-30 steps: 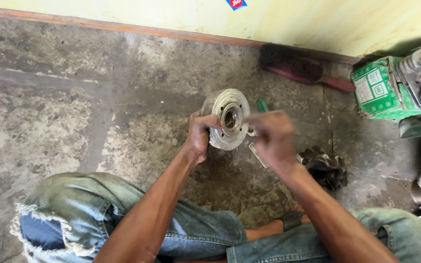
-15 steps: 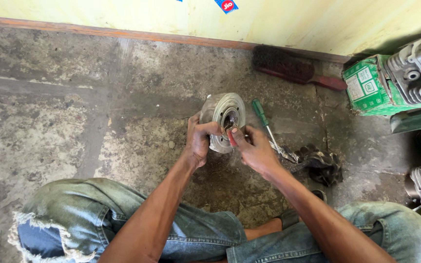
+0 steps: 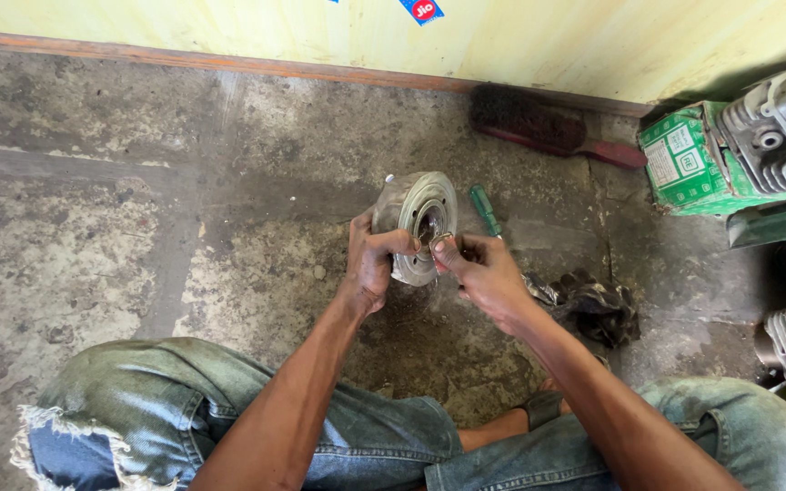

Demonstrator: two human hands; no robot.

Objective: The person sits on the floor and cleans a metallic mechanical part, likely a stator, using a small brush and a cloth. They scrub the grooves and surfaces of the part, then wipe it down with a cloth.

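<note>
— Where does the work stand right now?

— The round metal hub (image 3: 417, 225) is propped on edge on the concrete floor (image 3: 102, 200), its flanged face with the bolt holes turned toward the person. The left hand (image 3: 372, 259) grips it by the rim, fingers wrapped tight around the near edge, thumb across the face.

— And the other hand?

— The right hand (image 3: 486, 275) is at the centre bore, fingers pinched narrow on a small metal ring (image 3: 440, 240), held just at the mouth of the opening. I cannot tell whether the ring is partly seated or merely touching the edge.

— So how far along, by your reckoning?

— Midway, I would judge. The hub is steadied and the small piece is at the bore, but it is not sitting flush inside. Whether it is going in or coming out, the view does not settle.

— Any tools in use?

— None in hand. A green-handled screwdriver (image 3: 485, 209) lies on the floor just behind the right hand, untouched, with a dark oily rag (image 3: 598, 307) to its right. A wire brush (image 3: 548, 127) lies by the wall, and a green carton (image 3: 684, 164) sits beside a finned cylinder head (image 3: 780, 132), well apart from the hub.
</note>
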